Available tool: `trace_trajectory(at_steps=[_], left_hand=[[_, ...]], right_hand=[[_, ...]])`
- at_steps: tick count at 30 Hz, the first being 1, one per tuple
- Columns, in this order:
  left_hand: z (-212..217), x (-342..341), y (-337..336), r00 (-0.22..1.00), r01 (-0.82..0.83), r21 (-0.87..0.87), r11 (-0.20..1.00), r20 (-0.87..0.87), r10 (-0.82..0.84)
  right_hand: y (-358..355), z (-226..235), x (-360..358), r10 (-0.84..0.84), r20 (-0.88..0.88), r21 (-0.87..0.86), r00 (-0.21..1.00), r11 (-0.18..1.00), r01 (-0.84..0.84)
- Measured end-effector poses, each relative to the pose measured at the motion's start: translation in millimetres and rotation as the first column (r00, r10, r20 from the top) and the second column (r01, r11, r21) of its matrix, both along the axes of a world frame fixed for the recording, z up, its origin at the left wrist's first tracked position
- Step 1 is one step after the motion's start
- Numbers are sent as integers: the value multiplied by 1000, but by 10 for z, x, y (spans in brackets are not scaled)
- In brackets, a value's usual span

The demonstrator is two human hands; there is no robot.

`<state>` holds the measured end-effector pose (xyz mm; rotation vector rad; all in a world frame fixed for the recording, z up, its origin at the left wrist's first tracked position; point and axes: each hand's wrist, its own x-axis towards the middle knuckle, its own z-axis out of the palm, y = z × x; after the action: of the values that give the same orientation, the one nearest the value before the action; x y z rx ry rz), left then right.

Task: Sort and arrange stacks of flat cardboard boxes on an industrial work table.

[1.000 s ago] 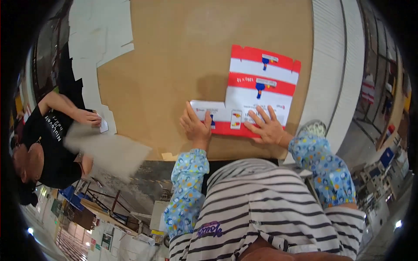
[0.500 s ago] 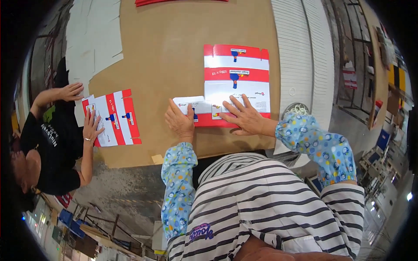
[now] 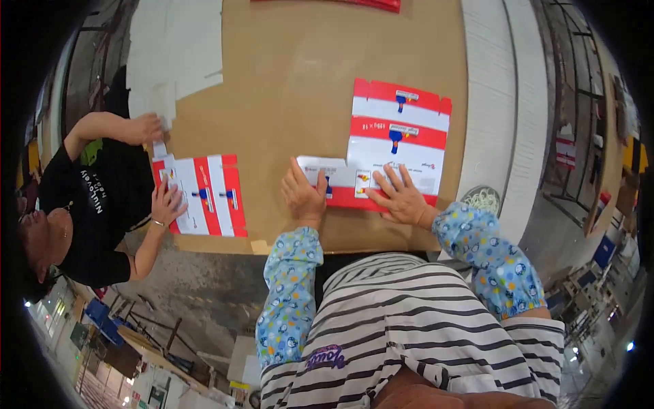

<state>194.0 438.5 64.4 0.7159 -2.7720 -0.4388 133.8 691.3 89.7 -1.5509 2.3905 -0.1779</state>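
A flattened red-and-white carton point(image 3: 426, 146) with small blue figures printed on it lies on the brown cardboard-covered table in front of me. My right hand point(image 3: 403, 195) rests palm down on its near part, fingers spread, beside a small yellow-and-red picture. At the left end, my left hand point(image 3: 304, 195) cups the narrow white flap point(image 3: 334, 163). Its thumb lies on the flap and stands apart from the fingers, which run along the flap's left edge. Both my forearms wear blue patterned sleeve covers.
At the left, a co-worker in black has one hand point(image 3: 167, 202) on a similar flat carton point(image 3: 216, 184) and the other by its far corner. Grey-white sheets point(image 3: 177, 48) cover the far left. A bowl of pale rings point(image 3: 481, 200) stands at the right; red items point(image 3: 340, 3) lie far off.
The whole view has shifted, so the table and cartons sit farther right and lower. My hands keep nearly the same places on the carton. The co-worker's far hand has moved slightly away from me.
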Motion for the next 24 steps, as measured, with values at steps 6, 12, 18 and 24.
trace_trajectory(at_steps=[6,12,18,24], left_hand=[[-263,110,19,996,3,9,1000,88,-3],[-243,-46,-58,997,59,51,997,37,-61],[-545,-51,-367,1000,-2,137,991,-23,5],[-744,11,-936,937,-335,695,636,319,145]], right_hand=[[16,60,-31,-38,198,-31,980,999,45],[278,157,-33,-65,179,16,982,998,63],[-66,-375,-285,38,186,-102,982,995,-19],[-216,-595,-500,73,119,-145,990,988,-55]])
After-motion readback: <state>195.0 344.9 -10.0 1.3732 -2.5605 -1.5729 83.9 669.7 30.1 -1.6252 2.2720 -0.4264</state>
